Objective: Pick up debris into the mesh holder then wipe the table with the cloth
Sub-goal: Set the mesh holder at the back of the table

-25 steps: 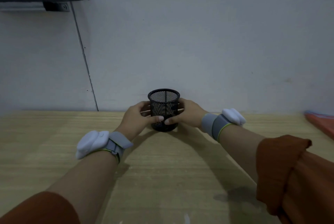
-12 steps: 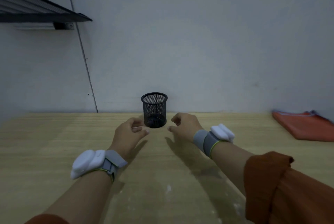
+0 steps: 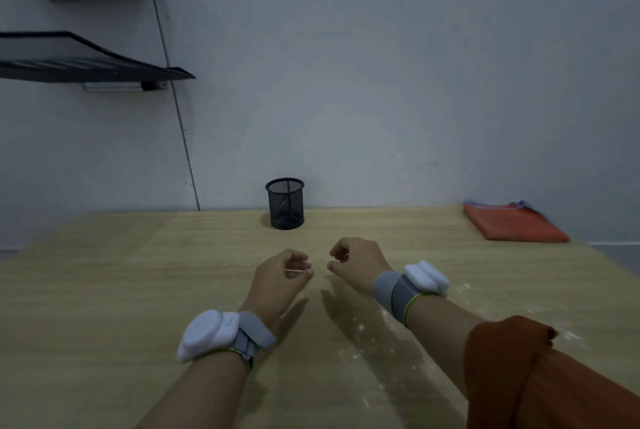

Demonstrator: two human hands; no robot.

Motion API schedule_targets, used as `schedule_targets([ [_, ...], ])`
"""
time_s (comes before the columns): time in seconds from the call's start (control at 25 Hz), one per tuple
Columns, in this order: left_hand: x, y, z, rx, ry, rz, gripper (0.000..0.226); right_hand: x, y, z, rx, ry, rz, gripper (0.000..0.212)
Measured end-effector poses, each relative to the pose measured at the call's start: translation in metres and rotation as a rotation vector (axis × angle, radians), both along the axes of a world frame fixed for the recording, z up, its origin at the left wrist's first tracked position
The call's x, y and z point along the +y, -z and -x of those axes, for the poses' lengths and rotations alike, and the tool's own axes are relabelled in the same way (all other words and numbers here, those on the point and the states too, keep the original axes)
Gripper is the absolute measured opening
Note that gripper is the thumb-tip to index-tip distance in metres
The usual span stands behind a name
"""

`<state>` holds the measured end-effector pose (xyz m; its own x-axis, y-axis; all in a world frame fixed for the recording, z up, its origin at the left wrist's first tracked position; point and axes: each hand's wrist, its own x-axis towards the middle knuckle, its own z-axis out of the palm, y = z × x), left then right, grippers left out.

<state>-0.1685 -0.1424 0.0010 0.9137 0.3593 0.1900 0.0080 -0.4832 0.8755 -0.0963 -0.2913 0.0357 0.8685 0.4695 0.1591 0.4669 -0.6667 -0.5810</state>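
Black mesh holder (image 3: 285, 203) stands beyond both grips, its contents indistinct. Left hand (image 3: 280, 281) pinches a thin pale stick (image 3: 297, 270); right hand (image 3: 360, 264) curls loosely, seemingly empty. Folded orange cloth (image 3: 512, 224) lies far right.

- The two black wire shelves (image 3: 79, 61) are cut off by the left edge.
- Dark contents inside the black mesh holder (image 3: 285, 203) are too unclear to identify.

Your black mesh holder (image 3: 285, 203) upright at the table's far edge by the wall, dark bits inside, your folded orange cloth (image 3: 512, 222) flat far right, white crumbs (image 3: 360, 328) scattered near you
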Motion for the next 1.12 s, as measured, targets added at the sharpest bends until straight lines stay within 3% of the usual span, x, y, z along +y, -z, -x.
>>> schedule_targets([
  [0.52, -0.125, 0.008, 0.041, 0.012, 0.119, -0.022, 0.010, -0.120, 0.008, 0.057, -0.022, 0.093, -0.005, 0.027],
  [1.12, -0.241, -0.009, -0.049, -0.005, 0.178, -0.080, 0.022, -0.240, -0.001, -0.011, -0.053, 0.279, 0.024, 0.024],
])
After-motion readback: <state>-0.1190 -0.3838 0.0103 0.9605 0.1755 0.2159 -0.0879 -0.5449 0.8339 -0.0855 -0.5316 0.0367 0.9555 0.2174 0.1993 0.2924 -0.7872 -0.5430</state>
